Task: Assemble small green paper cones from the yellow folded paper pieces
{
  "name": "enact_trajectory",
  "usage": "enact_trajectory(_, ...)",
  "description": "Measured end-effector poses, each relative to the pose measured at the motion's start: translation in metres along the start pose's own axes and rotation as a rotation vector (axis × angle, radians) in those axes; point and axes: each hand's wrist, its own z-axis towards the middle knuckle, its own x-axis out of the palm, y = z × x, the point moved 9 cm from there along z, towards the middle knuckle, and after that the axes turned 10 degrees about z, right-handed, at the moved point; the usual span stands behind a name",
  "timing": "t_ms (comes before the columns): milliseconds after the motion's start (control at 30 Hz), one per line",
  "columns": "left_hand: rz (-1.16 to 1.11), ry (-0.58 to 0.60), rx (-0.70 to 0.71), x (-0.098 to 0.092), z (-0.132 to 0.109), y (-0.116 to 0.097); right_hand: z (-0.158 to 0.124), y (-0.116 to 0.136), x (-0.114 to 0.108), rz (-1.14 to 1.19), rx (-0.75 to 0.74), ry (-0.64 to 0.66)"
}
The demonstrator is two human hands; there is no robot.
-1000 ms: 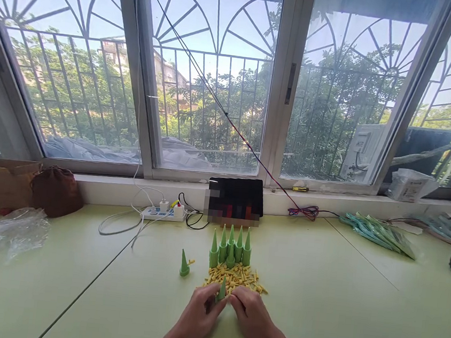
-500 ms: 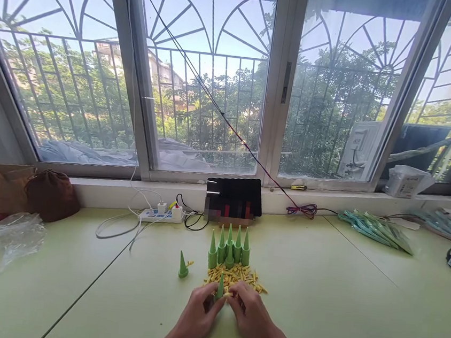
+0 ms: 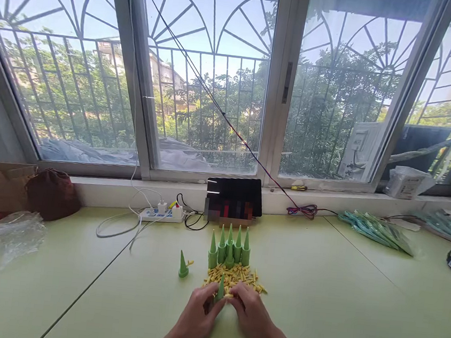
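Between the thumb and fingers of my left hand (image 3: 202, 306) is a green cone (image 3: 221, 287), held upright near the table's front. My right hand (image 3: 250, 307) pinches a small yellow peg (image 3: 229, 296) against the cone's right side; whether the peg sits in the cone I cannot tell. Just beyond my fingers spreads a pile of small yellow pegs (image 3: 244, 276). Behind the pile stand several green cones (image 3: 237, 251) on cylindrical bases, close together. Off to the left, a single green cone (image 3: 183, 267) stands with a yellow peg (image 3: 190, 262) sticking out of its side.
A dark tablet (image 3: 234, 194) leans at the back by the window sill. Left of it lie a white power strip (image 3: 162, 214) and loose cables. A brown pouch (image 3: 51, 194) and clear plastic (image 3: 20, 239) are far left; bagged green items (image 3: 378, 231) lie at the right.
Both hands stay nearly in place, with the cone and the peg still between them. The camera view has shifted very slightly.
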Motion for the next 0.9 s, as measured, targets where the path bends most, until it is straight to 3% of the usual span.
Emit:
enact_trajectory(333,-0.038,-0.066,0.011,-0.0030,-0.0015,0.0029,-0.0010,-0.0024,0.0004,0.000,0.041,0.020)
enact_trajectory(900,0.131,0.071,0.001,0.0042,-0.0008,-0.0011,-0.0024,-0.0073,0.0019,-0.008,0.072,0.027)
